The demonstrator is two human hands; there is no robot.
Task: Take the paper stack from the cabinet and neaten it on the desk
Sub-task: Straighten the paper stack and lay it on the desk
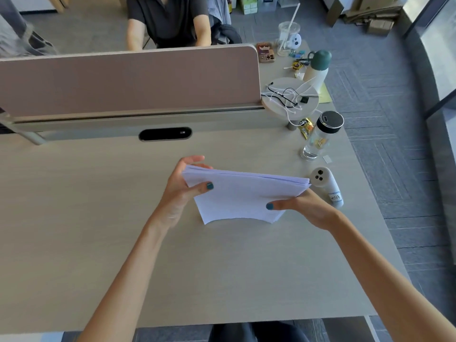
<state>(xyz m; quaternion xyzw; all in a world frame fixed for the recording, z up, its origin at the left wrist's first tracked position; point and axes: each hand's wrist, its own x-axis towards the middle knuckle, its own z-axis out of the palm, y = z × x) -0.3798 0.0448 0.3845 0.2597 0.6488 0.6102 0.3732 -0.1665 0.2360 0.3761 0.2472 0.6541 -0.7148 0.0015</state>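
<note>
the desk (98,230) fills most of the view, a pale wood top with a divider panel (128,80) along its far side at twelve o'clock. just right of centre, the paper stack (237,196) is out of the cabinet and held above the desk, tilted so its lower edge seems to rest on or hang just over the surface; contact can't be told for sure. its long axis runs nine to three o'clock. the left hand (183,187) closes on the nine o'clock end, thumb on the near face and fingers curled behind. the right hand (299,206) clamps the three o'clock side lower down, thumb across the front sheet. both hands sit about equally near, one at each short end, so the squaring tap, as i judge it, drives straight down toward six o'clock onto the desk.

at two o'clock stands a clear bottle (320,139) with a black lid; it looks to hold a little water at the bottom. further out, a capped white flask (317,67), contents hidden. a small white device (325,185) lies just beside the stack's right corner and could get knocked.
</note>
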